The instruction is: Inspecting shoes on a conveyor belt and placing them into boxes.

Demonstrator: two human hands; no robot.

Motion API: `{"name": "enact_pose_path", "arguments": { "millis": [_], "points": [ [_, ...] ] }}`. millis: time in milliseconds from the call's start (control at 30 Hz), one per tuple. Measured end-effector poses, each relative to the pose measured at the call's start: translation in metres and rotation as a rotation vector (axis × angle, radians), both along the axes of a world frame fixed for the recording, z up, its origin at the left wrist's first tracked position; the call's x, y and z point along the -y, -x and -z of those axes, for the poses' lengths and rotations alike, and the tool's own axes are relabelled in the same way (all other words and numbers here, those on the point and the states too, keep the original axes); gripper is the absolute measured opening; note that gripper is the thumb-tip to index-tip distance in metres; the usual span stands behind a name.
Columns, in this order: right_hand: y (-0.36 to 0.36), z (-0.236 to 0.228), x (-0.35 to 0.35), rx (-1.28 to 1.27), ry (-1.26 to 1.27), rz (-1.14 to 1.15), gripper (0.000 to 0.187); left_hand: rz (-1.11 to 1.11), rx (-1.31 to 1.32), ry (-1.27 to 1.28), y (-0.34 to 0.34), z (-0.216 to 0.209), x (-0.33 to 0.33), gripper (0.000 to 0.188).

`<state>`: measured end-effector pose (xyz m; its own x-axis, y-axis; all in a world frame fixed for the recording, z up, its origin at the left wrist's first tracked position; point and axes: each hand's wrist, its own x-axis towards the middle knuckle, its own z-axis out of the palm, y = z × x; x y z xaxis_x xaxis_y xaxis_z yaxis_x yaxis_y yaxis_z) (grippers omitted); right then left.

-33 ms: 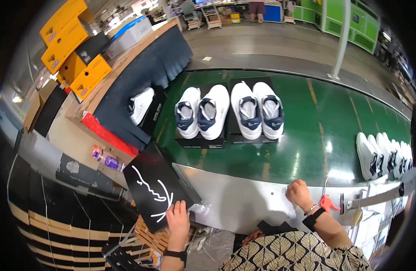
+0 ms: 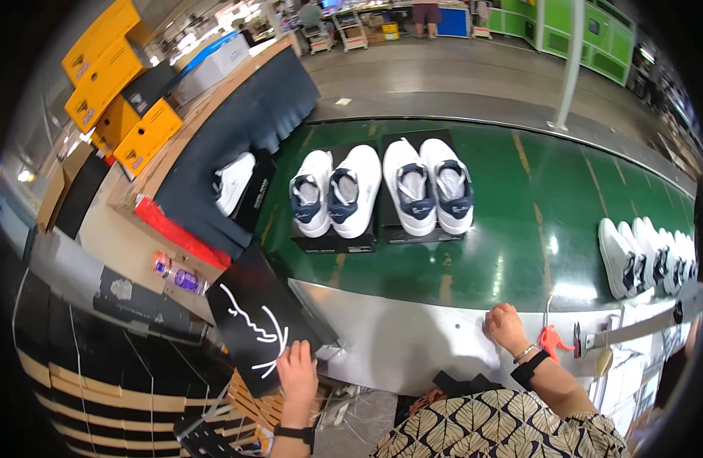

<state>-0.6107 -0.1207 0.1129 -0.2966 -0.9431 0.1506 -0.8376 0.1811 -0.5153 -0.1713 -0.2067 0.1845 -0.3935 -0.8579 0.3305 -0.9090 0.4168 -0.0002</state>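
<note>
A black shoebox with a white line drawing on its lid lies at the left end of the metal ledge. My left hand rests on its near corner, fingers stretched over the lid. Farther right, my right hand is curled into a loose fist on the ledge, and nothing shows in it. Beyond the ledge, two pairs of white sneakers with navy heels, a left pair and a right pair, each sit on a black shoebox on the green conveyor belt.
More white sneakers line up at the belt's right. A red-orange trigger tool hangs beside my right wrist. Left are a dark cloth-covered opening holding another sneaker, a plastic bottle, yellow boxes and stacked black boxes.
The view has shifted slightly, so the belt and sneakers appear a little farther left. Both hands keep their places, the left on the shoebox and the right on the ledge.
</note>
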Motion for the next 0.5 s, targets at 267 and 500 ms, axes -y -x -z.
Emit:
{"name": "enact_pose_path", "arguments": {
  "millis": [267, 500],
  "points": [
    [0.022, 0.006, -0.045, 0.12, -0.056, 0.236, 0.014, 0.263, -0.432, 0.047, 0.015, -0.172, 0.016, 0.044],
    [0.017, 0.032, -0.036, 0.392, 0.062, 0.341, 0.015, 0.631, -0.894, -0.403, 0.021, -0.212, 0.017, 0.046]
  ]
}}
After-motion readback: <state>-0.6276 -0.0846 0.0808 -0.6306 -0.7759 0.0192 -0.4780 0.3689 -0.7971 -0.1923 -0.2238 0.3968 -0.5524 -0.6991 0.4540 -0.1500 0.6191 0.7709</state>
